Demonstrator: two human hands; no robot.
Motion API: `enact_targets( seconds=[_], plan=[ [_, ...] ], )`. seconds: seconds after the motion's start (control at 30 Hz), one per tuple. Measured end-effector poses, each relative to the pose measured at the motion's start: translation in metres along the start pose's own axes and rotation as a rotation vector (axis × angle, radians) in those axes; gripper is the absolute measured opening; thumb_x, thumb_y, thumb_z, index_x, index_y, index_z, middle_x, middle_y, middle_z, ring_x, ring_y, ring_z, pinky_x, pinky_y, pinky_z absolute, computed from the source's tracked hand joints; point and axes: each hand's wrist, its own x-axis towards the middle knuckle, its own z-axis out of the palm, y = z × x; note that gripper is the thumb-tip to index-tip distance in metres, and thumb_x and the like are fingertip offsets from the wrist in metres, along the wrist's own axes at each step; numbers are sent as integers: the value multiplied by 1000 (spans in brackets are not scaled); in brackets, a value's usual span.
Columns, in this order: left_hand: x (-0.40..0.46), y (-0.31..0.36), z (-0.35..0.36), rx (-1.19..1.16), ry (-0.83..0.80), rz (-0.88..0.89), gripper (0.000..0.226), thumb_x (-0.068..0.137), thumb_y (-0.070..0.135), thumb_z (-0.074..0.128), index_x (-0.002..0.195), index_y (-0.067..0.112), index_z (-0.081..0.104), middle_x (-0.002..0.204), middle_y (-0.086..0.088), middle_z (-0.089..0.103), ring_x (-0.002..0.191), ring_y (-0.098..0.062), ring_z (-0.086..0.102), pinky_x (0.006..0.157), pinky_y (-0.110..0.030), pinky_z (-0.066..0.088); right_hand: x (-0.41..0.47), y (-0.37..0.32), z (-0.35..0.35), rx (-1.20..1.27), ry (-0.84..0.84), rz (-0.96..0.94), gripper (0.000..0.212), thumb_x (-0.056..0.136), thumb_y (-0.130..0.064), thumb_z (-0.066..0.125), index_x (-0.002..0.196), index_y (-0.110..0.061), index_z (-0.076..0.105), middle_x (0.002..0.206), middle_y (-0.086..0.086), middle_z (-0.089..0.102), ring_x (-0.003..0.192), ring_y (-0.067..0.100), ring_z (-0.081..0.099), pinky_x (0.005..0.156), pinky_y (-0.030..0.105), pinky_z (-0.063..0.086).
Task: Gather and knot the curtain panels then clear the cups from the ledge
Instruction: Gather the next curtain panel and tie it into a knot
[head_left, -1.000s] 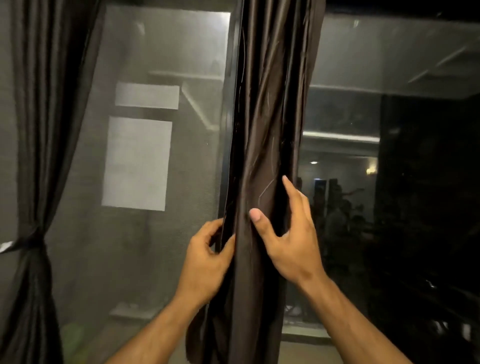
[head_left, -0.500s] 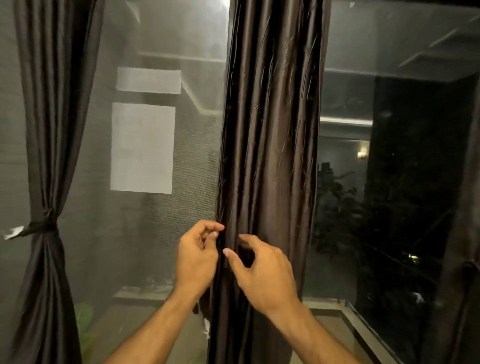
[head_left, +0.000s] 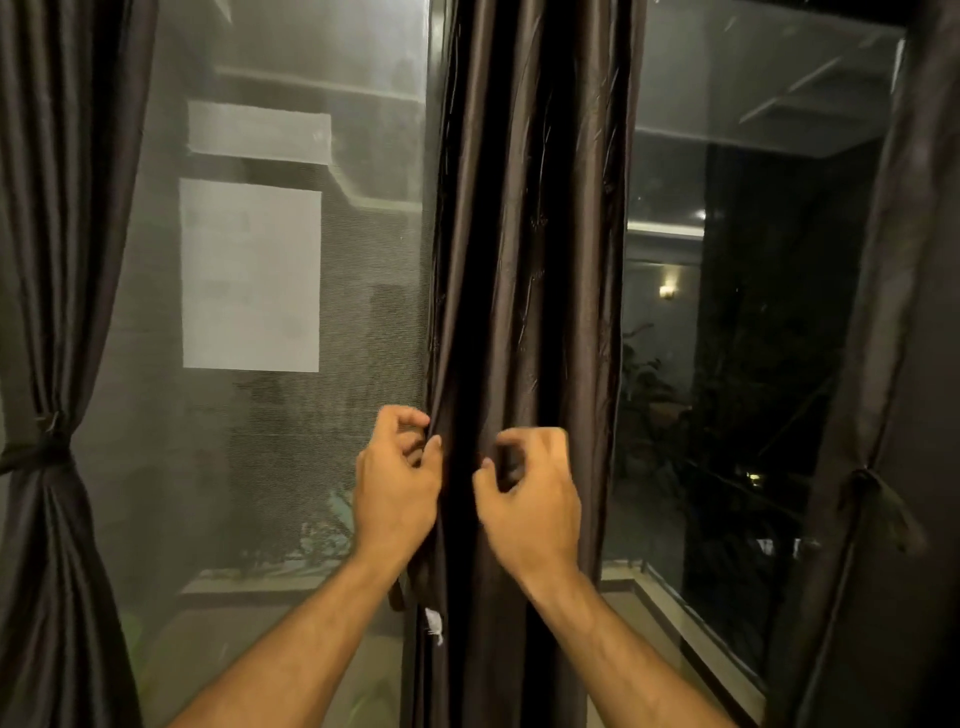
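Note:
A dark brown curtain panel (head_left: 530, 291) hangs straight down the middle of the window. My left hand (head_left: 397, 488) pinches its left edge between thumb and curled fingers at about waist height. My right hand (head_left: 535, 493) is just to the right, fingers curled into the folds at the same height. A second panel (head_left: 41, 364) at the far left is tied at its middle with a band (head_left: 41, 452). A third panel (head_left: 872, 415) at the far right is also tied, at a knot (head_left: 872, 483). No cups or ledge top show in this view.
Behind the curtains is a window with a mesh screen (head_left: 270, 291) on the left and dark glass (head_left: 727, 312) on the right. A small white tag (head_left: 434, 623) hangs from the middle panel's lower edge. A sill (head_left: 675, 639) runs along the bottom right.
Both hands slid down the middle panel and drew close together. The right hand went from lying spread on the folds to curling its fingers into them. The view tilted down and widened.

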Motion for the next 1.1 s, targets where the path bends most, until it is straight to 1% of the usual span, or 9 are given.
enact_targets(
  seconds=[0.13, 0.3, 0.4, 0.57, 0.63, 0.7, 0.83, 1.0, 1.1],
  plan=[
    [-5, -2, 6, 129, -6, 48, 19, 95, 10, 63, 89, 28, 65, 72, 10, 68, 62, -4, 63, 55, -26, 52, 5, 9, -1, -99, -49, 135, 34, 92, -39, 72, 119, -28, 56, 111, -15, 56, 89, 11, 65, 76, 36, 55],
    [-12, 10, 17, 101, -84, 61, 39, 91, 43, 72, 121, 18, 72, 109, 8, 74, 103, -6, 69, 88, -28, 58, 6, 10, 5, -3, -178, 29, 14, 98, -19, 61, 108, -20, 70, 99, -8, 67, 92, 12, 66, 82, 39, 57],
    [-14, 11, 23, 115, -67, 70, 33, 96, 25, 67, 127, 13, 69, 112, 0, 75, 103, -10, 69, 85, -23, 54, 5, 9, 1, 85, -288, -60, 22, 92, -24, 60, 108, -25, 76, 99, -11, 69, 97, 9, 64, 88, 39, 55],
    [-10, 8, 18, 123, -26, 54, 25, 97, 12, 64, 122, 12, 69, 93, 12, 67, 88, -6, 70, 70, -4, 43, 8, 19, -21, -79, 333, -13, 60, 82, -26, 78, 136, -18, 53, 137, -1, 49, 130, 19, 46, 109, 37, 41],
    [-11, 9, 18, 106, -20, 47, 20, 97, 11, 64, 116, 16, 65, 91, 17, 65, 80, 9, 62, 61, 0, 43, 21, 28, -22, -36, 228, 216, 76, 86, -28, 79, 150, -16, 40, 148, 1, 47, 137, 20, 45, 113, 40, 42],
    [-13, 9, 20, 88, -17, 44, 14, 97, 8, 63, 104, 19, 58, 86, 14, 66, 70, 10, 59, 57, -3, 45, 30, 36, -18, -11, 61, 330, 55, 94, -32, 71, 143, -18, 51, 135, 1, 64, 125, 21, 61, 102, 42, 53],
    [-15, 5, 29, 107, -73, 91, 17, 93, 8, 65, 90, 25, 67, 74, 11, 69, 68, -1, 65, 55, -11, 48, 21, 34, -7, -59, -41, 56, 22, 100, -25, 60, 115, -15, 73, 107, 2, 73, 101, 20, 69, 87, 34, 56],
    [-17, 5, 35, 100, -92, 142, 32, 89, 31, 75, 118, 16, 74, 104, 6, 77, 93, -4, 71, 82, -22, 57, 13, 27, -7, 313, -398, -25, 35, 87, -8, 59, 118, -16, 73, 111, -10, 69, 105, 3, 66, 94, 24, 55],
    [-14, 3, 34, 125, -84, 127, 28, 93, 15, 70, 120, 10, 73, 104, -2, 78, 90, -3, 69, 74, -1, 45, 19, 33, -16, 363, -187, 100, 36, 83, 1, 59, 109, -16, 78, 109, -6, 75, 105, 5, 70, 97, 28, 56]
  ],
)
